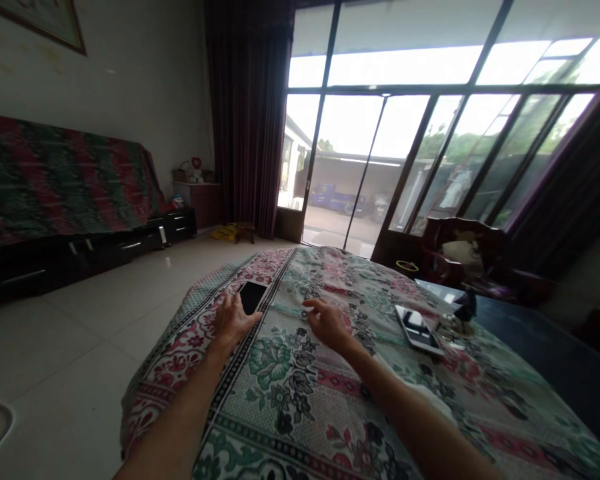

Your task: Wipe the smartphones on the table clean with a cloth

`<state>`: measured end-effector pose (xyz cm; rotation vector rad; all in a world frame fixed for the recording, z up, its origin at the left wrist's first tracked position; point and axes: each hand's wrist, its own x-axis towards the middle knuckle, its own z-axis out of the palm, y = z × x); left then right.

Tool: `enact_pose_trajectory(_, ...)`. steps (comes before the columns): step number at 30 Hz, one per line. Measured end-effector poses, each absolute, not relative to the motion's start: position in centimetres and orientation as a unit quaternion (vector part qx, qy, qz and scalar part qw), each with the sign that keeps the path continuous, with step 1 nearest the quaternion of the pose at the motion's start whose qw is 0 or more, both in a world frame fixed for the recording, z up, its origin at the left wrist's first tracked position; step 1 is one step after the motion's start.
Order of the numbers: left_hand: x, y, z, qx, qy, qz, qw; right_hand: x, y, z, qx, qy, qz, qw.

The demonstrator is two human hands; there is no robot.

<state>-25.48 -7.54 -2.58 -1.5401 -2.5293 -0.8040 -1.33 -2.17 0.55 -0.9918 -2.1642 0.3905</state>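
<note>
Far left of the frame: a sofa (pixel 55 180) draped in a red-and-green zigzag throw, above dark glossy drawers; pale glazed floor tiles (pixel 70 347) reflect the window light.

Centre left: the left hand (pixel 234 320) lies flat, palm down, on the cloth (pixel 280 393), fingers spread and loose, gripping nothing; its fingertips touch the near edge of a dark phone (pixel 253 297), a thin black rectangle with a glossy, unlit screen, lying flat near the cloth's far left border.

Centre: the right hand (pixel 325 323) rests on the cloth just right of the phone and apart from it, fingers curled slightly downward; whether they pinch the fabric cannot be told, and they hold no object. The cloth is a woven spread with floral panels in green, pink and black, bordered by patterned bands; it drapes softly over a rounded edge.

To handle the phone well, judged from its position: slide the fingers over the slick face and lift by the long edges, since the soft cloth gives beneath it.

Centre right: a second phone (pixel 419 329), silver-edged, reflective. Right: a dark wooden chair (pixel 460 253) before tall glass doors (pixel 380 160) and maroon curtains (pixel 247 113).
</note>
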Motion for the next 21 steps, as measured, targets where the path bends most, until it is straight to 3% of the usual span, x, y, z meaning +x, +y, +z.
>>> enact_pose_trajectory(8,-25.2,-7.5,-3.8,-0.490,-0.806,-0.324,0.074,-13.2,1.2,-2.3,-0.452,-0.781,0.243,0.355)
enact_pose_trajectory(21,-25.1,-7.7,-3.6,-0.484,-0.813,-0.317,0.074,-16.5,3.8,-3.9,-0.449,-0.758,0.285,0.377)
